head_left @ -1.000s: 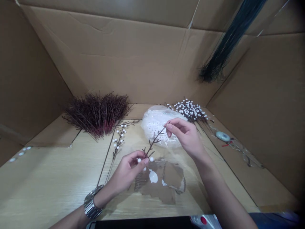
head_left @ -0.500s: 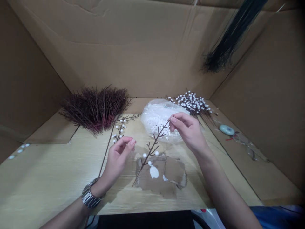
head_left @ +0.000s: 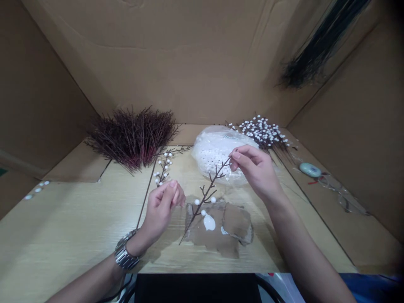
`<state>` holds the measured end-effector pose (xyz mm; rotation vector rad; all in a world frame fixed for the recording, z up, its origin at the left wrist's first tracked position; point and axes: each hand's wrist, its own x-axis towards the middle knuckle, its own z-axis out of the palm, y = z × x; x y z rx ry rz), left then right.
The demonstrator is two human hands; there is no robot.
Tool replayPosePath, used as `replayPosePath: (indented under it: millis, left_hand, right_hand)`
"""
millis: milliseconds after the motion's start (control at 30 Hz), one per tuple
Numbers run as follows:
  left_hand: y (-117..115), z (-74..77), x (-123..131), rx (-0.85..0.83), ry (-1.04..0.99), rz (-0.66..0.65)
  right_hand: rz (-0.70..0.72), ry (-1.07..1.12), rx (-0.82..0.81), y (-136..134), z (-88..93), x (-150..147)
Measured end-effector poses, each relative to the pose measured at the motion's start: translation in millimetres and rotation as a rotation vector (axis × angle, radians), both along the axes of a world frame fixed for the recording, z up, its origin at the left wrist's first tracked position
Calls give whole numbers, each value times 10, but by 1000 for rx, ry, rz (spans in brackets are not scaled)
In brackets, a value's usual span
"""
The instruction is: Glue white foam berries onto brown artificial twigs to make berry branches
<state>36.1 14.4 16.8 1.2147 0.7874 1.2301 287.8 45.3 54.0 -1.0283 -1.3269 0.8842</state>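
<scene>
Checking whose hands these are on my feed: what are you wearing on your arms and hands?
Both forearms are bare, with no sleeves and no gloves. The left hand has a silver metal link watch at its wrist. The right hand shows no ring, band or watch.

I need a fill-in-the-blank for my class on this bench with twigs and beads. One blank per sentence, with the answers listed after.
1. The right hand pinches a brown twig that bears small ____ beads.
2. The pale blob lies on a torn scrap of ____.
3. The left hand, fingers pinched together, does ____ touch that twig.

Missing words: white; cardboard; not.
</scene>
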Motion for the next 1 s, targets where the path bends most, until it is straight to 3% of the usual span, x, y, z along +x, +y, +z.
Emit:
replayPosePath:
  millis: [233,567,867,1000]
  left_hand:
    - [53,-15,-29,-48,95,-63]
    - [104,-103,-50,-99,105,-14]
    - [45,-4,-19,0,245,-49]
    - [23,-20,-11,62,330,22]
  right_hand:
    - [8,-1,12,4,-37,11]
    - [1,50,14,14,-78,30]
    - [-2,89,41,2,-84,13]
    - [-14,98,62,0,-80,-5]
